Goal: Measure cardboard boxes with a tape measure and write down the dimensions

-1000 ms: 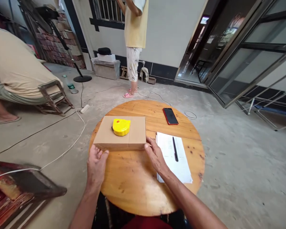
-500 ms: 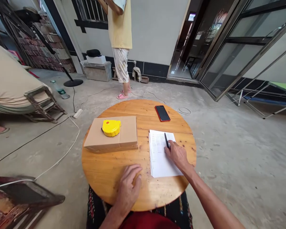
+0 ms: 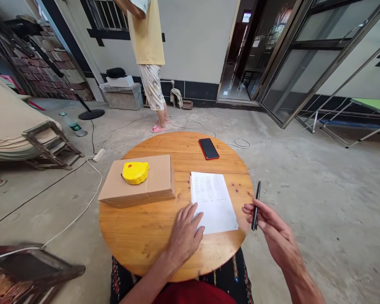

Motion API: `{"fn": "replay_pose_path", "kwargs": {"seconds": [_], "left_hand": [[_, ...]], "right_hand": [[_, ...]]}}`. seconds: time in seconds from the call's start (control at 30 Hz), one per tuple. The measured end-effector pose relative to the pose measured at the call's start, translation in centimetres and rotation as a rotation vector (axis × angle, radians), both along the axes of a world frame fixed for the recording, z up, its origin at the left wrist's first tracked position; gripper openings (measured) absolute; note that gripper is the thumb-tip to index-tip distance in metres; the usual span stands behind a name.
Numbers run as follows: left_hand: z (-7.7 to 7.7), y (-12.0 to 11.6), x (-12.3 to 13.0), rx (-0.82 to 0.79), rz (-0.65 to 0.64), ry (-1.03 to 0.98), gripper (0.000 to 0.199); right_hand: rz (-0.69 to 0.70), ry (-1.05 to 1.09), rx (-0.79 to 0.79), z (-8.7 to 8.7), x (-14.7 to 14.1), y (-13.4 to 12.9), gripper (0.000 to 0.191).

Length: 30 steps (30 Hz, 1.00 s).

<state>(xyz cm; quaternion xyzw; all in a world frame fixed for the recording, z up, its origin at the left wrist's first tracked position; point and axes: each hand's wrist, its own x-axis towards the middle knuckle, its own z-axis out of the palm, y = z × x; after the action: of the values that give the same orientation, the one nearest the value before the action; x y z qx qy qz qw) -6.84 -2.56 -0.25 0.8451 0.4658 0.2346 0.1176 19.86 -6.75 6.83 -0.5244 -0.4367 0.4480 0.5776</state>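
Observation:
A black pen (image 3: 256, 206) is pinched between the thumb and fingers of my right hand (image 3: 275, 232), held just off the right edge of the round wooden table (image 3: 136, 232). My left hand (image 3: 186, 232) lies with fingers spread, its fingertips on the lower left edge of a stack of white paper (image 3: 213, 211). Rows of faint marks cover the upper part of the top sheet. To the left, a brown cardboard box (image 3: 158, 177) carries a yellow tape measure (image 3: 135, 173). Behind the paper lies a phone (image 3: 209, 148) with a red edge.
Beyond the table a person (image 3: 147, 50) in a yellow top stands by the wall. Cables and a white power strip (image 3: 99, 155) run over the floor at left, near a wooden stool (image 3: 52, 143) and a plastic bottle (image 3: 75, 126). A glass door (image 3: 307, 76) stands at right.
My right hand has lifted the pen off the paper and carried it right, past the table edge. My left hand has moved right and forward onto the paper's edge. The view has shifted slightly.

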Motion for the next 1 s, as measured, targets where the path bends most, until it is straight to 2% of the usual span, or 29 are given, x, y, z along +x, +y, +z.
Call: {"fn": "replay_pose_path", "kwargs": {"seconds": [0.1, 0.17, 0.23, 0.3, 0.4, 0.5, 0.67, 0.87, 1.0], "left_hand": [[-0.3, -0.1, 0.1, 0.007, -0.009, 0.046, 0.037], [-0.4, -0.1, 0.1, 0.011, -0.012, 0.065, 0.036], [-0.5, -0.1, 0.1, 0.017, -0.011, 0.075, 0.036], [-0.5, -0.1, 0.0, 0.02, -0.011, 0.08, 0.037], [-0.4, -0.1, 0.0, 0.016, -0.017, 0.085, 0.037], [-0.3, 0.0, -0.1, 0.011, -0.021, 0.092, 0.037], [-0.3, 0.0, 0.0, 0.021, -0.021, 0.109, 0.036], [-0.5, -0.1, 0.1, 0.03, -0.005, 0.108, 0.035], [-0.2, 0.0, 0.1, 0.031, -0.015, 0.084, 0.038]], "right_hand": [[-0.017, 0.078, 0.014, -0.1, 0.2, -1.9, 0.052], [-0.137, 0.061, 0.021, -0.2, 0.0, -2.2, 0.041], [-0.309, 0.048, 0.045, -0.2, -0.4, -2.1, 0.021], [-0.396, 0.075, 0.093, 0.1, -1.0, -1.7, 0.013], [-0.349, 0.158, 0.147, 0.3, -1.7, -1.3, 0.022], [-0.359, 0.181, 0.141, -0.3, -2.2, -1.2, 0.032], [-0.321, 0.305, -0.027, -1.9, -2.4, -0.8, 0.023], [-0.235, 0.467, -0.144, -3.6, -3.1, 0.3, 0.025], [-0.341, 0.363, -0.107, -5.3, -3.5, 1.8, 0.023]]}}
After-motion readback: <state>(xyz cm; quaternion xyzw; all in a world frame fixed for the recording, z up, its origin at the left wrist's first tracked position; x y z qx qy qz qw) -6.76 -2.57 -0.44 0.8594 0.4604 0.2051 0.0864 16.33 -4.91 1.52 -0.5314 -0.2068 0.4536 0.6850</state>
